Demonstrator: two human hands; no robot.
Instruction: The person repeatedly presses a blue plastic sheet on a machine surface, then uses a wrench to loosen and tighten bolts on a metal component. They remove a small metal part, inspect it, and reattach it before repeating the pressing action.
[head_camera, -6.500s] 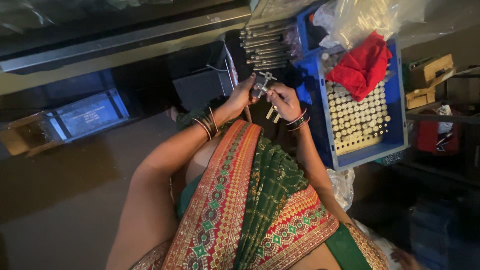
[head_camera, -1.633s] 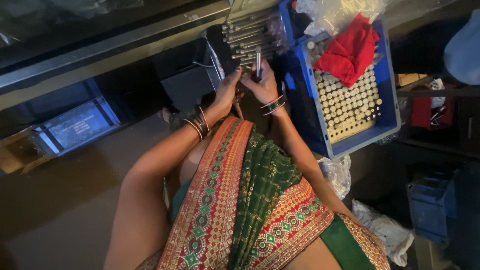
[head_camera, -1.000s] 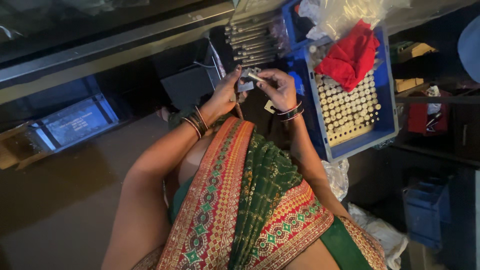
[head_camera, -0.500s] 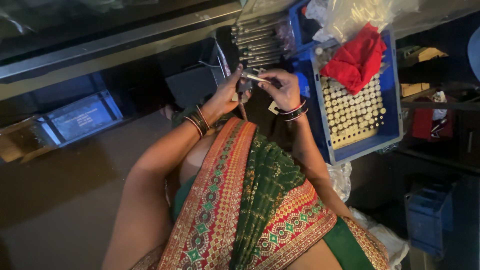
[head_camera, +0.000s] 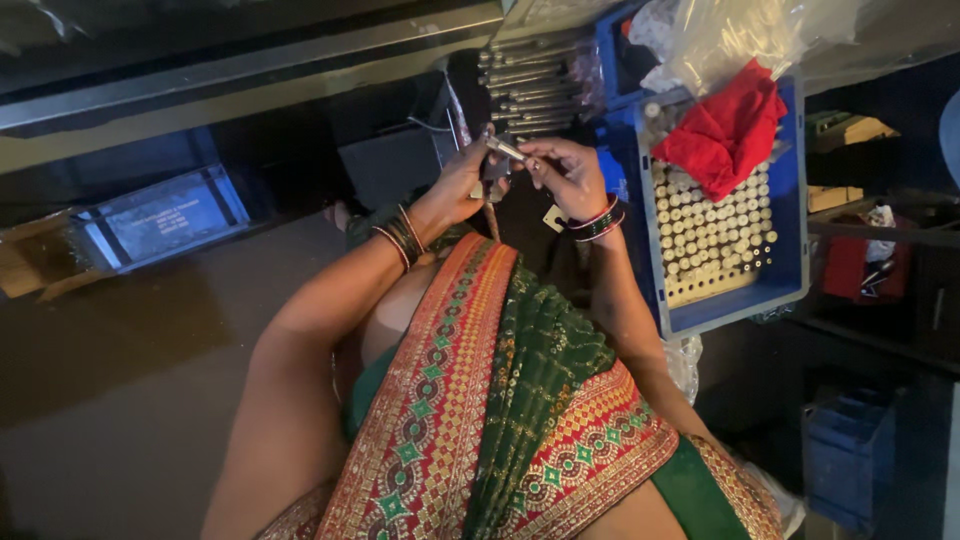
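My left hand (head_camera: 455, 190) and right hand (head_camera: 565, 175) each keep a pinching grip on one short silver metal pin (head_camera: 505, 149), held between them at chest height; beside my right wrist, one blue plastic crate (head_camera: 790, 200) holds rows of pale cylinders, too many to count, and one red cloth (head_camera: 730, 130).

Your left hand (head_camera: 455, 190) and right hand (head_camera: 570, 175) meet on a small metal rod (head_camera: 505, 150). Behind them: a row of rods (head_camera: 530, 85). To your right: a crate (head_camera: 790, 200) of upright pieces, with a cloth (head_camera: 725, 135) and a plastic bag (head_camera: 740, 35) on top.
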